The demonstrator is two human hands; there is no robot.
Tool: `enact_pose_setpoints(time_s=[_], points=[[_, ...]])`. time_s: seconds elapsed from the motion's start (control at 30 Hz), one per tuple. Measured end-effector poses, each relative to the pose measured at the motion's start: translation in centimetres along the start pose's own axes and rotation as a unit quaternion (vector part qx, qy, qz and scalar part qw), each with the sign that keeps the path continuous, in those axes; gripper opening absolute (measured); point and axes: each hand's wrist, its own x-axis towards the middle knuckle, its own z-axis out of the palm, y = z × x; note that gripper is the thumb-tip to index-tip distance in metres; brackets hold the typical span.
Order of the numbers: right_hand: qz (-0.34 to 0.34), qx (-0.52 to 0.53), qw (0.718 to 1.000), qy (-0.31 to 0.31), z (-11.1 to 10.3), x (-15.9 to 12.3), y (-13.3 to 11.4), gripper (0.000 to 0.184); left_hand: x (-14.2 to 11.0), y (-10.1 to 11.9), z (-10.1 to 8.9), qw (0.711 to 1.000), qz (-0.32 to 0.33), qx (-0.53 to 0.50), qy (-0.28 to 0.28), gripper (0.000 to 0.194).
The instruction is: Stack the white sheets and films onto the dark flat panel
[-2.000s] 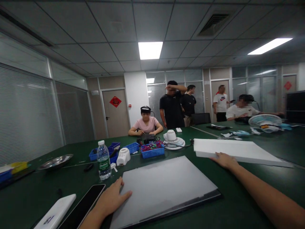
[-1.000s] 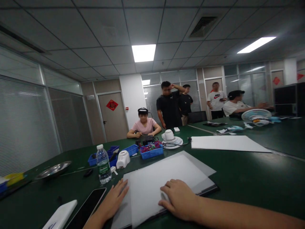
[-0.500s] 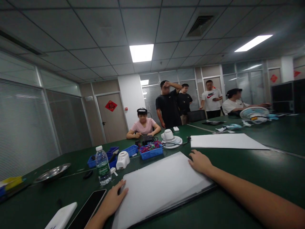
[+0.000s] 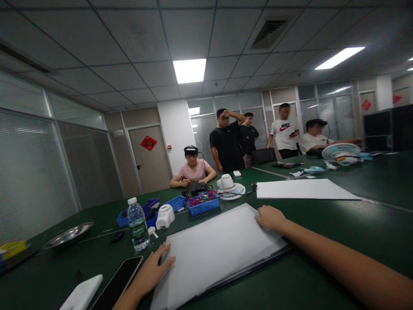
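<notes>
A stack of large white paper sheets (image 4: 209, 254) lies on a dark board or folder, whose black edge shows along the near side. My left hand (image 4: 156, 269) rests at the stack's left edge, fingers spread and thumb lying on the top sheet. At the far right edge, my right hand (image 4: 271, 218) has its fingers bent and closed over the paper's border. How many sheets lie between those fingers is hidden. Left of my left hand are a black-screened phone (image 4: 118, 282) and a white flat device (image 4: 83, 292).
Beyond my left hand stands a water bottle (image 4: 138, 226). A white fan part (image 4: 165, 216), a blue bin of wires (image 4: 204, 204) and a small fan (image 4: 230, 189) stand behind the stack. Another white sheet (image 4: 303, 189) lies at right, a metal tray (image 4: 69, 236) at left. Several people are across the table.
My right hand's fingers have drawn in and bent more at the paper's edge. My left hand stays nearly in place. The whole view has shifted slightly.
</notes>
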Motion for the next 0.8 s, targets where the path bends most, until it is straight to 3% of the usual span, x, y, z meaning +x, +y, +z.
enact_pose_setpoints(time_s=[0.23,0.53,0.67,0.8], points=[[0.010,-0.024,1.000,-0.017,-0.9,-1.6,-2.3,0.037,0.2,-0.4,0.1,1.000,0.002,0.011,-0.007,0.084],[0.009,-0.025,1.000,-0.010,-0.3,-1.2,-1.9,0.036,0.4,-0.5,0.4,1.000,0.004,0.010,-0.018,0.082],[0.021,-0.020,0.999,0.024,-0.3,0.9,0.1,0.039,0.3,-0.5,0.4,1.000,-0.002,0.015,-0.020,0.082],[0.021,-0.013,0.996,0.085,-0.7,2.9,5.3,0.051,0.2,-0.2,0.4,1.000,-0.006,0.018,-0.018,0.079]])
